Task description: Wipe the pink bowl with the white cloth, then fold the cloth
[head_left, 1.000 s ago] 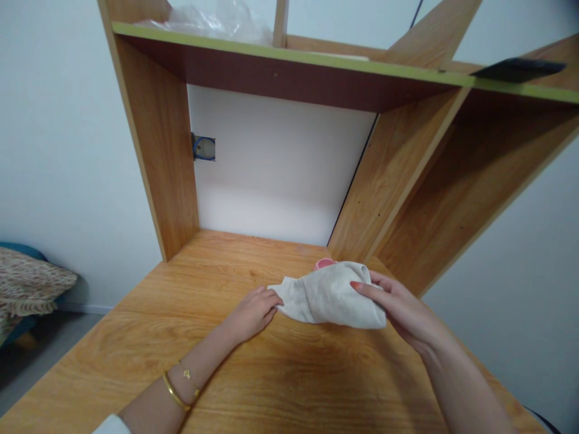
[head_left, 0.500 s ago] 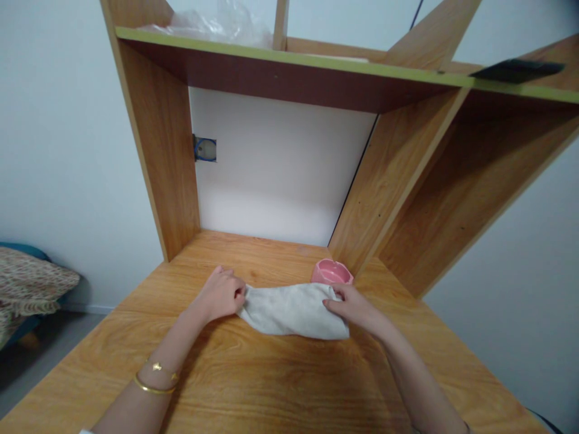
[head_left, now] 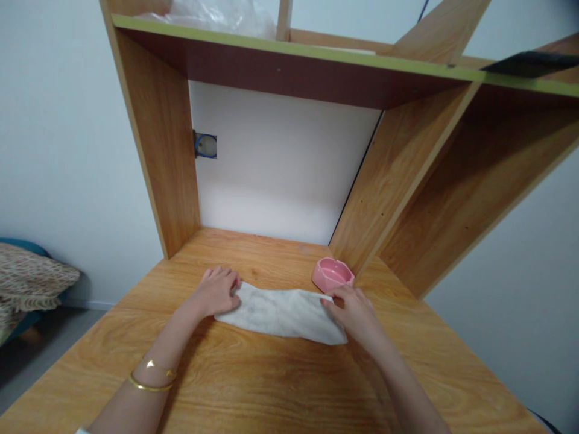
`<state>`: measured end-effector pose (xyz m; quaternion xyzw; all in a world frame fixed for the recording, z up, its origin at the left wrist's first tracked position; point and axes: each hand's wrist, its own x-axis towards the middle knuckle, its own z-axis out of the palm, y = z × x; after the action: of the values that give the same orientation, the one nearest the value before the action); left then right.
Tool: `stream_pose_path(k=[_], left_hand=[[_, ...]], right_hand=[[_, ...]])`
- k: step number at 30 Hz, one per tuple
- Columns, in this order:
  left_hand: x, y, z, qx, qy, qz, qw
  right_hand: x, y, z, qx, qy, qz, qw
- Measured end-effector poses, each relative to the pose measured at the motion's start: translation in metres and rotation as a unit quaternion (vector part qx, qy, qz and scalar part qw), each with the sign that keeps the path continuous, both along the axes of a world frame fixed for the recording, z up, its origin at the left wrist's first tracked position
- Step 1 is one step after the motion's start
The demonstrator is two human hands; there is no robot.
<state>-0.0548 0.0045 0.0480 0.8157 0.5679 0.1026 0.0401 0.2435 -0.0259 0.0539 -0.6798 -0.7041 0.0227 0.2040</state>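
Note:
A pale grey-white cloth (head_left: 283, 313) lies stretched sideways as a long strip on the wooden desk (head_left: 253, 380). My left hand (head_left: 219, 293) pinches its left end between thumb and fingers. At the opposite end, my right hand (head_left: 350, 307) grips the cloth's upper right corner, while the lower right corner spreads on the desk. Just behind my right hand sits a pink faceted bowl (head_left: 332, 275), its near edge partly hidden by the fingers.
A wooden side panel (head_left: 160, 150) and a slanting divider (head_left: 402, 181) rise from the desk. Overhead runs a shelf (head_left: 280, 66) with a clear plastic bag (head_left: 221, 17) and a dark flat item (head_left: 529, 63). A wall box (head_left: 205, 146) shows at the back. Patterned fabric (head_left: 34, 274) lies at far left.
My left hand has moved a little left, and the cloth's left end has spread out flatter and longer. My right hand keeps its hold, slightly lower. The camera view has shifted slightly.

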Motion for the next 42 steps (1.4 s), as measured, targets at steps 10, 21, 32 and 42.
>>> stream_pose_path(k=[10,21,32,42], left_hand=[[0.002,-0.001,0.008,0.021,-0.032,0.01,0.999],[-0.008,-0.012,0.032,-0.254,-0.314,-0.156,0.901],[0.004,0.007,0.001,-0.093,-0.332,-0.071,0.936],[0.016,0.006,-0.008,0.049,-0.123,0.008,0.991]], right_hand=[[0.013,-0.029,0.002,-0.038,0.198,0.083,0.976],[0.014,-0.078,0.017,-0.173,0.268,0.129,0.939],[0.043,-0.039,-0.032,-0.149,0.336,0.045,0.929],[0.051,-0.02,-0.049,-0.101,0.145,-0.054,0.983]])
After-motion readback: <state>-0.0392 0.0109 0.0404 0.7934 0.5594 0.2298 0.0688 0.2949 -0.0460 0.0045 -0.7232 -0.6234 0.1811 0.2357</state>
